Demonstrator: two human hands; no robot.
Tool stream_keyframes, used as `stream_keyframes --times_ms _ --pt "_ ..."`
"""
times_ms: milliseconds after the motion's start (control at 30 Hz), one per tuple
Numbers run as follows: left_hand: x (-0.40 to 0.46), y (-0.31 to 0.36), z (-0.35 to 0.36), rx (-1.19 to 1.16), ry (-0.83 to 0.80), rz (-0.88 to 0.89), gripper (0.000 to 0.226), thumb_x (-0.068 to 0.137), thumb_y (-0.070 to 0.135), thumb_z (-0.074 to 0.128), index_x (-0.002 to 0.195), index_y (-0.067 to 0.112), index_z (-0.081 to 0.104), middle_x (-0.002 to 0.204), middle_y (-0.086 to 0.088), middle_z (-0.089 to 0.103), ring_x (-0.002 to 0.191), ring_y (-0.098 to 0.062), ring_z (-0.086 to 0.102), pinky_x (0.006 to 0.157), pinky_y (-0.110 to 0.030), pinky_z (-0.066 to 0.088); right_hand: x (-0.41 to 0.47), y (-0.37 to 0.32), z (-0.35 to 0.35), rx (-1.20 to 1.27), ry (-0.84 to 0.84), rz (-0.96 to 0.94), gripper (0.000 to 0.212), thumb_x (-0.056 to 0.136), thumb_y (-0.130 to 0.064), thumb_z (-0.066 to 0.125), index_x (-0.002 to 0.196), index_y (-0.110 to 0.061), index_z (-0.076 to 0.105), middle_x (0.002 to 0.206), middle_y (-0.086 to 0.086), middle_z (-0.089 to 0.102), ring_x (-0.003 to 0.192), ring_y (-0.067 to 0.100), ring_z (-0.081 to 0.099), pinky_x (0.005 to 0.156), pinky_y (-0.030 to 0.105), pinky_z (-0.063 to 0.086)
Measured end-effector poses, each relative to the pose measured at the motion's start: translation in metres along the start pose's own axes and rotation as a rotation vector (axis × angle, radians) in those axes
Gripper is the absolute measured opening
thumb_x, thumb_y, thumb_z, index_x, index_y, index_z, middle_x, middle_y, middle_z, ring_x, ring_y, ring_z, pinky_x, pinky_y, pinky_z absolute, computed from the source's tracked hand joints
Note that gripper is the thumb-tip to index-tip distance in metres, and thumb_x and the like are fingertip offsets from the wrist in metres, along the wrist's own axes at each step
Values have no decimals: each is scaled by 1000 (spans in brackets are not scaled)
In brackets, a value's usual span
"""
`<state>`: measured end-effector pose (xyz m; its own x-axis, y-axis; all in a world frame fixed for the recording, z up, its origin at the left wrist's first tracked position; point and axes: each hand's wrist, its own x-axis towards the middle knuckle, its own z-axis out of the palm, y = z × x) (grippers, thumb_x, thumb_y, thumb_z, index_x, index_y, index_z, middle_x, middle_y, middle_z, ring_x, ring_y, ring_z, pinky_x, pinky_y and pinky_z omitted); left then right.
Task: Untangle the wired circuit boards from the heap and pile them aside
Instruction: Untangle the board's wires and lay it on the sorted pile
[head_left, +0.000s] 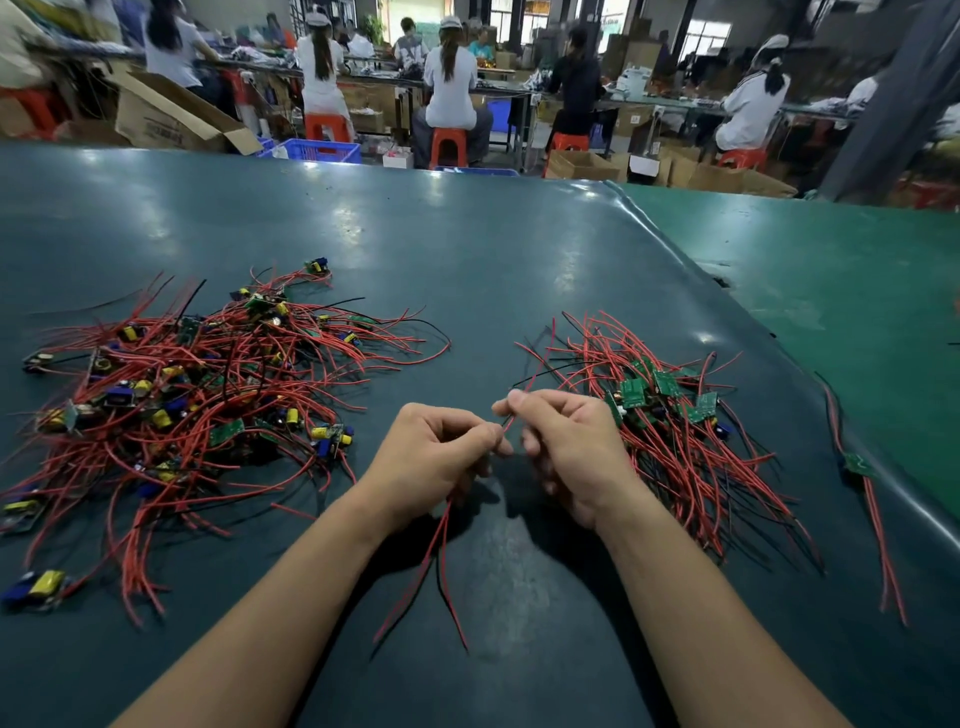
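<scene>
A tangled heap of small circuit boards with red and black wires (182, 395) lies on the left of the dark table (467, 249). A tidier pile of boards with their wires (670, 410) lies to the right. Between them, my left hand (431, 457) grips a bundle of red and black wires (436, 551) that hangs down toward me. My right hand (566, 447) pinches a red wire (524, 387) between thumb and forefinger, just left of the right pile. Any board on these wires is hidden inside my hands.
One lone board with long red wires (862, 478) lies near the table's right edge, beside a green mat (831, 270). Beyond the far edge, people sit on red stools (449, 145) at benches, among cardboard boxes (171, 114) and a blue crate (322, 150).
</scene>
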<state>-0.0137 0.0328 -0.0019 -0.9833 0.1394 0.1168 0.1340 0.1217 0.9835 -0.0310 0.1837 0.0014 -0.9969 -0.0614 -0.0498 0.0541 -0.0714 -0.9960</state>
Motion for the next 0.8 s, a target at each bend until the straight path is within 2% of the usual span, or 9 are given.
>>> stream_keyframes --times_ms 133,300,467,633,800 --pt "-2 2 -3 -150 -76 -33 31 91 7 62 63 13 75 49 -6 53 34 -8 43 37 -16 31 6 -6 -7 224 110 -36 23 99 -16 54 84 -5 68 44 -6 39 30 5 27 32 12 22" --pt "-2 2 -5 -180 -199 -51 22 80 27 64 66 15 76 51 -4 55 36 -11 39 41 -16 30 10 -11 -12 533 169 92 32 101 -20 47 73 -10 56 39 -8 31 27 3 24 28 11 17" --pt "-2 2 -8 -204 -287 -55 22 83 27 63 70 14 77 54 -3 57 36 -10 41 39 -17 34 10 -13 -17 740 79 252 44 98 -24 44 55 -15 49 31 -9 24 21 4 20 24 10 14" --pt "-2 1 -11 -283 -320 -91 22 81 23 62 69 10 76 53 -5 54 33 -10 40 38 -18 37 11 -15 -15 760 65 218 35 99 -21 42 68 -12 53 38 -9 28 26 3 23 25 13 17" --pt "-1 -1 -12 -313 -324 -115 22 81 22 62 69 11 75 53 -4 54 31 -9 39 37 -17 36 8 -18 -22 902 -111 270 45 89 -22 44 44 -17 49 27 -8 24 17 7 22 21 13 14"
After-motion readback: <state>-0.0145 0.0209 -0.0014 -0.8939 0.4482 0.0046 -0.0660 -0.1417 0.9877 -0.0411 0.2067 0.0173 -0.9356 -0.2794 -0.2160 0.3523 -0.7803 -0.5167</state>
